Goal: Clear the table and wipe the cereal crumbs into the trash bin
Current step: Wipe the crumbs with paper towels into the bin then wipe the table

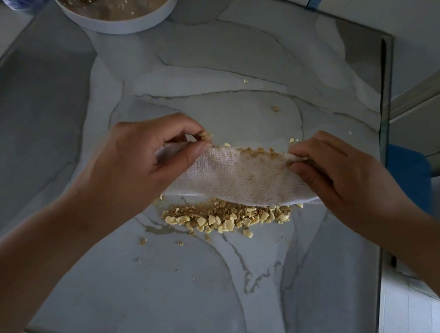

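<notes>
Cloth (239, 177) | long axis left-right | left hand (136, 161), right hand (342, 173) pinch ends

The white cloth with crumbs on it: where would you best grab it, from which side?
By its two short ends, one hand coming in from each side, as the left hand and right hand pinch it now. The cloth is long and limp, sagging between them, and crumbs sit along its top fold; holding both ends should keep it level.
</notes>
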